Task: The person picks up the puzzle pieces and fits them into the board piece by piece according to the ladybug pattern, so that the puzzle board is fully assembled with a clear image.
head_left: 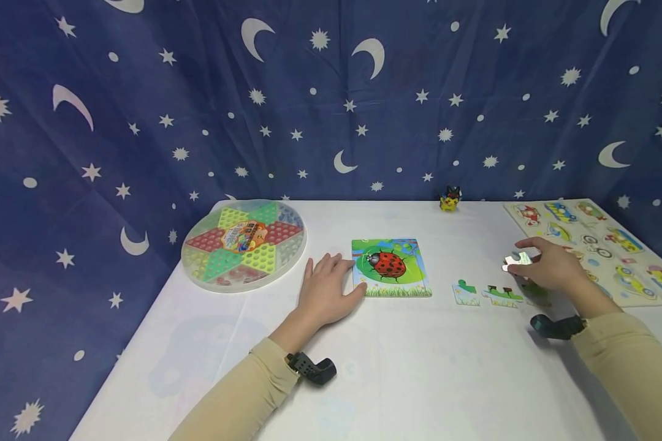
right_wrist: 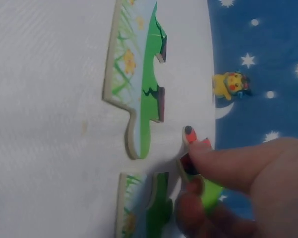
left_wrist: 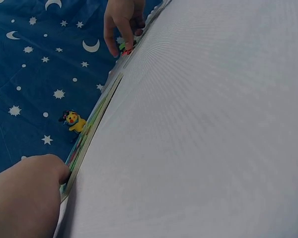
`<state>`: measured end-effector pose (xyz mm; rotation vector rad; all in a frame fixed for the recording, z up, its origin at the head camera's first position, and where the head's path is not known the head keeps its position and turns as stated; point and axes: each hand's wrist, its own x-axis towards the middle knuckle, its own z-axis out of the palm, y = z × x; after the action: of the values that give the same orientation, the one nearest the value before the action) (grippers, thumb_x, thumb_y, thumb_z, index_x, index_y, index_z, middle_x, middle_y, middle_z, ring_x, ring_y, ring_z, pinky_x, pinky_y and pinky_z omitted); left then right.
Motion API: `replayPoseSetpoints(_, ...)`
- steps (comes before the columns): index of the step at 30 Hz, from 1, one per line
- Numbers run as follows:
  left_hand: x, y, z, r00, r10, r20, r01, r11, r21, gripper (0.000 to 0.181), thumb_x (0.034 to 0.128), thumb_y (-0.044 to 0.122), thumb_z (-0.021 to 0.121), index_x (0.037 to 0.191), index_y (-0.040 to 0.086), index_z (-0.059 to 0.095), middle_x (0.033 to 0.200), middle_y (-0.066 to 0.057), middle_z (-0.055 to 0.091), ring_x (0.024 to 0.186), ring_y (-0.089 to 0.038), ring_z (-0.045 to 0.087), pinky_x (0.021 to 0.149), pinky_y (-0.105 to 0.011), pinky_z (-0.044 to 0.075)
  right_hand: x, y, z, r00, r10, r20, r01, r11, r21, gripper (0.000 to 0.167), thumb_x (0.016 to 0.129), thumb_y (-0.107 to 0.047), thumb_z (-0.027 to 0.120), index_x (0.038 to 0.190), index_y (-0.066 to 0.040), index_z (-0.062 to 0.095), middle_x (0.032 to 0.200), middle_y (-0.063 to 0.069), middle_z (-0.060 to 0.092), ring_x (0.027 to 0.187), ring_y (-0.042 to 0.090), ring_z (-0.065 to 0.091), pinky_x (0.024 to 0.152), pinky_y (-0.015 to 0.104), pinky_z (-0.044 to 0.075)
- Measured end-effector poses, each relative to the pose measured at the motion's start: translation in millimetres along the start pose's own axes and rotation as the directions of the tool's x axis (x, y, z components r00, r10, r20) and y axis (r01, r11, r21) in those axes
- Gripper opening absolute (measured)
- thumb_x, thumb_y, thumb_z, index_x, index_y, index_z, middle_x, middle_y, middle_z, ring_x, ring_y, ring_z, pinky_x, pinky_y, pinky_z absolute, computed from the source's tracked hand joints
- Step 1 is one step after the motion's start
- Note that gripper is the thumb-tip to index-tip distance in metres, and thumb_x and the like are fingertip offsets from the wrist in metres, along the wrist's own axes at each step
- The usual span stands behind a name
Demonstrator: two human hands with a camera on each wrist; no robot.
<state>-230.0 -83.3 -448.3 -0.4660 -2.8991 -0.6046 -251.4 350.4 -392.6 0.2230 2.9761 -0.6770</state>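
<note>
Blue cloth with pale moons and stars fills the top and left of the head view; your white table spreads below it. Picture board with vehicles lies at the right edge; round game board, star-patterned, at centre left.

Your left hand, just below mid-frame: fingers extended, thumb set apart, touching the left side of the ladybug board, thumb near its lower left corner. Board sits right of that hand, near frame centre, almost square, grassy strip along the bottom. Printed ladybug faces left, its long axis nearly level, dipping slightly rightward.

Your right hand, right of frame: thumb and fingers pinch a piece.

Loose pieces lie below and left of it, roughly in a row. Middle piece: long axis near level in the head view; upright in the right wrist view, rounded knob pointing down. Left piece: knob upward. Third piece: partly under your right hand.

Pinched piece: at the upper left of your right hand in the head view. Right wrist view: red-and-black knob points up, green body trails toward lower right; fingers hide part of its outline.

Yellow figurine: dark-topped, at the table's far edge, right of centre.
</note>
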Motion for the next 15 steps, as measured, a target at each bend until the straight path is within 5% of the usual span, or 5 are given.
replayPoseSetpoints(7, -1.3, -1.2, 1.4, 1.000, -0.001, 0.002, 0.001, 1.000, 0.003, 0.059, 0.0963, 0.054, 0.056, 0.144, 0.018, 0.058, 0.155, -0.013, 0.046, 0.149, -0.035, 0.032, 0.122, -0.060, 0.010, 0.4, -1.5, -1.1, 0.998, -0.053, 0.036, 0.054, 0.999, -0.004, 0.046, 0.094, -0.021, 0.071, 0.131, 0.001, 0.057, 0.118, 0.036, 0.052, 0.095, 0.046, 0.053, 0.068, 0.047, 0.047)
replayPoseSetpoints(15, -0.4, -0.7, -0.3, 1.000, 0.002, 0.001, -0.002, 1.000, -0.010, 0.059, 0.0965, 0.055, 0.055, 0.144, 0.019, 0.058, 0.156, -0.013, 0.046, 0.149, -0.035, 0.032, 0.122, -0.059, 0.009, -0.6, -18.5, 1.1, 0.993, -0.094, 0.070, 0.088, 0.993, 0.080, 0.045, 0.096, -0.019, 0.067, 0.136, -0.002, 0.054, 0.121, 0.033, 0.052, 0.094, 0.041, 0.054, 0.067, 0.040, 0.047)
